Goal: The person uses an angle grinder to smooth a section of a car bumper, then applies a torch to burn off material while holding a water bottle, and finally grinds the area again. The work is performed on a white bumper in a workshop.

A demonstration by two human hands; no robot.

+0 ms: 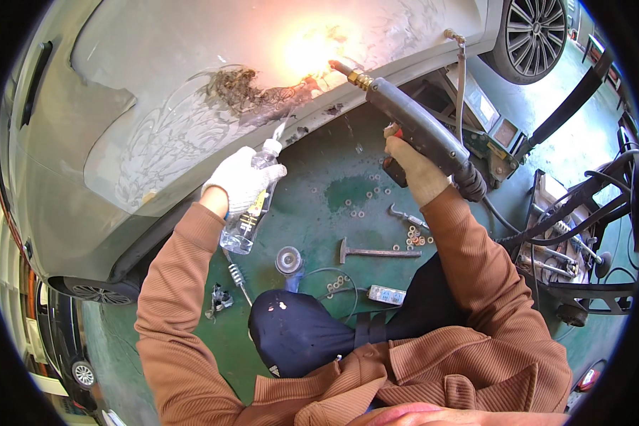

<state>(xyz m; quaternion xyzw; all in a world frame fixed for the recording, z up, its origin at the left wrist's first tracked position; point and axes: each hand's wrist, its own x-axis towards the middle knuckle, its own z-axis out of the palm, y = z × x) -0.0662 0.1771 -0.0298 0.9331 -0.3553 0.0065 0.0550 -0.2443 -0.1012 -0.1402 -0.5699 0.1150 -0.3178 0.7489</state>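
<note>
My left hand (240,179), in a white knit glove, is wrapped round a transparent plastic bottle (240,236). The bottle's white top tilts up toward the car panel, and a pale streak shows just beyond it. In my right hand (417,170), also gloved, is the handle of a dark gun-shaped welding tool (415,117) with a brass-coloured front. Its reddish tip reaches the lower part of the grey car panel (156,135). A bright orange-white glare hides the panel surface by the tip. Dark scorched and scraped patches (234,92) lie left of the glare.
On the green floor lie a hammer (380,252), an angle grinder (290,263), a slide puller (236,273), a power strip (387,295) and several small rings (413,238). A wheeled tool stand with cables (561,234) is at right. A hose or cable (461,92) hangs by the car sill.
</note>
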